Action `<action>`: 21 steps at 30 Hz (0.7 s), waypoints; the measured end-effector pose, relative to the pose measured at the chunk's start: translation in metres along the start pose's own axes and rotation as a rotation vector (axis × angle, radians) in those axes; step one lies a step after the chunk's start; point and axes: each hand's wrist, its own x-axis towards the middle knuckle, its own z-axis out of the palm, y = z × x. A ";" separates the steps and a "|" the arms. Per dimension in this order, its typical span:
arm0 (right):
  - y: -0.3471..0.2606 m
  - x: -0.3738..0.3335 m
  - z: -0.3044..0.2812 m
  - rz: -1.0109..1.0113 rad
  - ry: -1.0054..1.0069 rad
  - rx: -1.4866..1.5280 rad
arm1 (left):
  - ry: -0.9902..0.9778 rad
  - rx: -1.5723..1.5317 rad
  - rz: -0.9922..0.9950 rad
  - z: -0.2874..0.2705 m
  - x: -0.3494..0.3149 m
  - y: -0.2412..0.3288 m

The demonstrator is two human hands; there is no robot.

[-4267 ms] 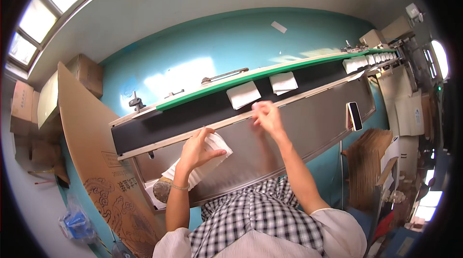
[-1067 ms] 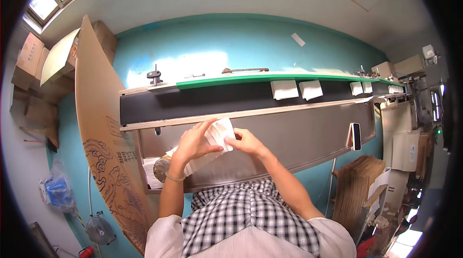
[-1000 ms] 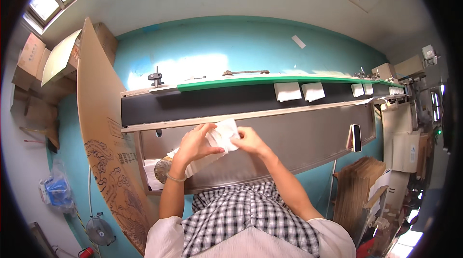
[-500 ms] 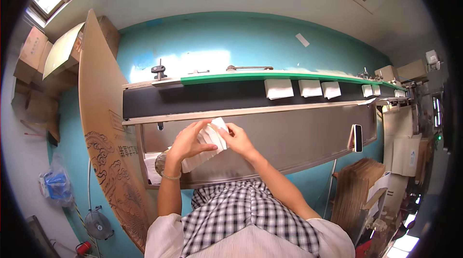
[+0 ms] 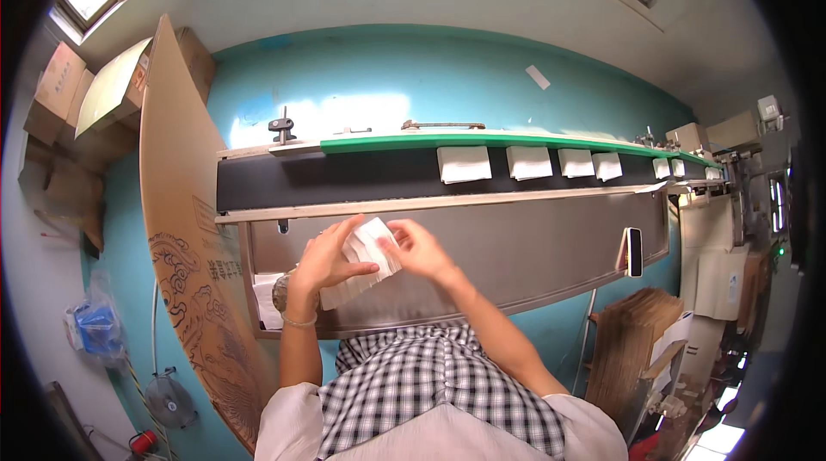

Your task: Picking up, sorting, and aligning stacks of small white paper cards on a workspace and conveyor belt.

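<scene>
A stack of folded white paper (image 5: 372, 241) is held up over the metal table. My left hand (image 5: 329, 256) grips its left side, thumb along the lower edge and fingers behind. Against its right side, my right hand (image 5: 416, 250) curls with its fingertips pressed on the paper. More white paper (image 5: 344, 292) lies under my left hand, partly hidden by it. Beside my left wrist sits a round mottled object (image 5: 281, 291); its kind I cannot tell.
Beyond the table (image 5: 516, 246) runs a dark belt (image 5: 344, 182) with several white paper stacks (image 5: 465, 165) along a green rail (image 5: 387, 143). A tall cardboard sheet (image 5: 176, 160) stands left. At right are a phone (image 5: 634, 252) and piled flat cardboard (image 5: 632, 332).
The held stack is turned more toward me, its face showing wider. My right fingers have shifted on it. On the belt the white stacks stand at different places, with one more showing.
</scene>
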 end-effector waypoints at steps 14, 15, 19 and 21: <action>0.039 0.025 -0.031 0.227 0.207 0.622 | -0.013 -0.037 -0.028 -0.004 -0.006 0.001; 0.029 0.027 -0.037 0.153 0.262 0.885 | 0.014 0.010 -0.022 -0.004 -0.011 -0.001; 0.009 0.012 -0.022 0.285 -0.014 0.544 | 0.342 0.234 0.109 0.002 -0.036 0.022; 0.000 -0.004 0.013 -0.008 -0.013 0.278 | 0.455 -0.075 -0.051 0.004 -0.049 0.041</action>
